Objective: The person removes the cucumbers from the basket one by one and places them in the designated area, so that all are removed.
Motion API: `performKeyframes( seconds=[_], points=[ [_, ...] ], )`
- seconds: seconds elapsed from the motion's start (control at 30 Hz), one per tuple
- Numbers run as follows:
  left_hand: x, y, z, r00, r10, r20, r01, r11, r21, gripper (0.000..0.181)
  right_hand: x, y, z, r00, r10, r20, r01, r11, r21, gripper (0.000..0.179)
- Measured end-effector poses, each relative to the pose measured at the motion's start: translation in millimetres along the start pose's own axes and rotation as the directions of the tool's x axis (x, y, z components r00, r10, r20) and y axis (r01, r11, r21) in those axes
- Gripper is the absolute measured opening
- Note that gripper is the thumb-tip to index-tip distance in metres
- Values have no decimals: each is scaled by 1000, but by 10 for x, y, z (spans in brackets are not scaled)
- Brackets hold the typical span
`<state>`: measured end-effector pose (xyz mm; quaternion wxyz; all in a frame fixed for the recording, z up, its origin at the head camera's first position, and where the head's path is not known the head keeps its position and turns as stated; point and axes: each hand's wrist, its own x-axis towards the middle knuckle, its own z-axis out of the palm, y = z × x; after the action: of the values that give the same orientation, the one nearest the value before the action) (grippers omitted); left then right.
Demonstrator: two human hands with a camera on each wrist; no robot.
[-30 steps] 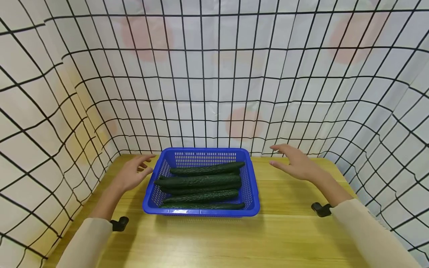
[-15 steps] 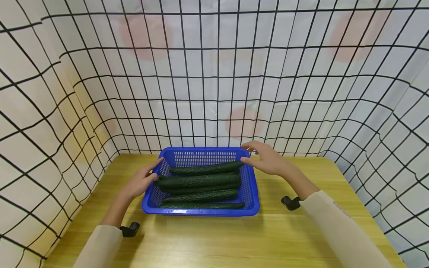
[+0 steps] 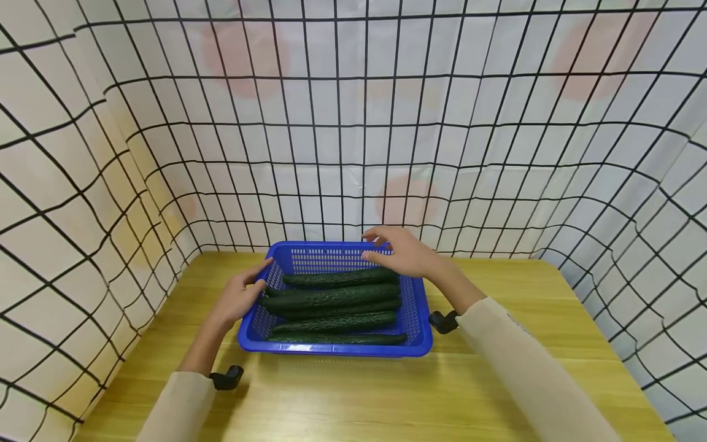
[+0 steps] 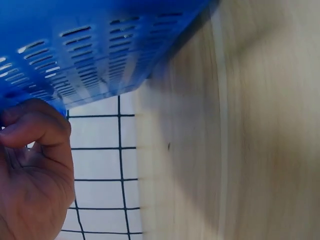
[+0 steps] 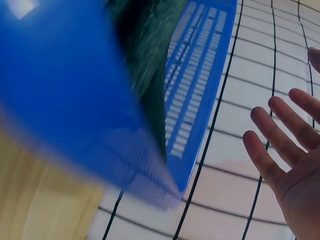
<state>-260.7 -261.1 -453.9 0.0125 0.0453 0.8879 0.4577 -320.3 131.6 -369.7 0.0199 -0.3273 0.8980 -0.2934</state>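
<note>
A blue plastic basket [image 3: 334, 348] with slotted walls stands on the wooden table, holding several long, dark green cucumbers [image 3: 331, 299] laid side by side. At the basket's left rim, my left hand [image 3: 243, 298] grips the edge. Its bent fingers [image 4: 37, 127] show against the slotted wall in the left wrist view. My right hand [image 3: 402, 250] hovers over the back right part of the basket, above the far cucumber's right end, with nothing in it. Spread, nearly straight fingers [image 5: 277, 131] show in the right wrist view, apart from the basket.
Black wire grid panels [image 3: 361, 144] rise behind the table and on both sides, backed by pale sheeting. The wooden table top [image 3: 353, 399] extends in front of the basket and to its right. A black wrist device [image 3: 444, 322] juts from the right sleeve.
My right hand has swept left from beside the basket to above its back right part. The left hand has moved right onto the basket's left rim. The cucumbers lie as before.
</note>
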Motion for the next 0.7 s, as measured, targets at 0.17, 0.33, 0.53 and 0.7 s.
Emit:
performKeyframes(
  seconds=[0.17,0.33,0.53,0.7],
  points=[
    [2,47,21,997,-72,-27,70,995,-68,55,153,-108,104,999,-15,38,14,1000,18,59],
    [22,37,57,996,-86,-26,80,979,-185,54,278,-133,242,998,-31,58,29,999,30,57],
    [13,-22,70,995,-96,-10,89,948,-305,54,384,-89,458,994,-24,104,23,1000,15,55],
    [12,-27,79,996,-84,-20,74,949,-308,53,429,-27,594,994,-4,110,5,1000,-9,52]
  ],
)
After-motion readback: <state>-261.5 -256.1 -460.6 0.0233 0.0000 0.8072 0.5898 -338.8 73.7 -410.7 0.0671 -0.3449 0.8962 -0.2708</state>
